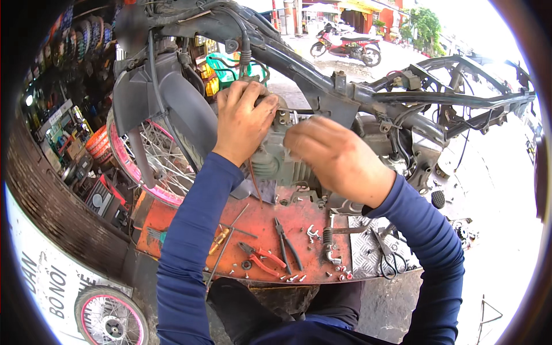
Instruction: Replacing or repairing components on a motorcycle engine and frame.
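Note:
My left hand (242, 119) lies over the top of the motorcycle engine (276, 163), its fingers curled around a part they mostly hide, just below a black cable boot (245, 56). My right hand (339, 156) is at the engine's right side, fingers bent inward and slightly blurred; whatever they grip is hidden. Between the two hands a small metal bracket (283, 118) and a thin dark rod (300, 111) show. Above them the bare black frame (299, 66) slants down to the right. A thin brown tube (253, 183) hangs below my left hand.
On the red bench (190, 221) lie red-handled pliers (261, 259), dark-handled pliers (286, 244), a screwdriver (220, 238), scissors (391, 253) and several screws. A pink-rimmed front wheel (152, 155) stands left; a loose wheel (112, 319) is lower left. A red motorcycle (348, 46) is parked behind.

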Available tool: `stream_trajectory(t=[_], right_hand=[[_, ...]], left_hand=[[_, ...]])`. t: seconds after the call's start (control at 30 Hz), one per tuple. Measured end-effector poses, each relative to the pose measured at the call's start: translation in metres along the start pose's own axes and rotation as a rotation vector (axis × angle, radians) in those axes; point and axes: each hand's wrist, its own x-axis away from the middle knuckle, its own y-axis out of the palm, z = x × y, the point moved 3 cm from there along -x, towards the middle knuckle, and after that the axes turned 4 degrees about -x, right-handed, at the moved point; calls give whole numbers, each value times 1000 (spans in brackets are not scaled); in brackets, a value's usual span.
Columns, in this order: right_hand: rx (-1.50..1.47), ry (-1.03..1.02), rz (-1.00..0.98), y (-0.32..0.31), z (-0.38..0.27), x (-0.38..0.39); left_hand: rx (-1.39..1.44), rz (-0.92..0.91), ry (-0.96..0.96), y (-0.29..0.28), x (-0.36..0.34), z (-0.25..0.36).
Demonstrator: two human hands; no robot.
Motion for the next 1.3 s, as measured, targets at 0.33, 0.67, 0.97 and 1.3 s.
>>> stream_trajectory(t=[0.33,0.67,0.97,1.3], right_hand=[[-877,593,191,-30,52,-38],[-443,643,-36,-10,33,-13],[-121,729,-41,-48,20,49],[335,571,29,-79,72,61]], left_hand=[[617,-199,-284,-38,3,29],[1898,-139,-1208,6,33,90],[1801,-16,-1204,30,15,108],[1675,-7,-1190,41,21,108]])
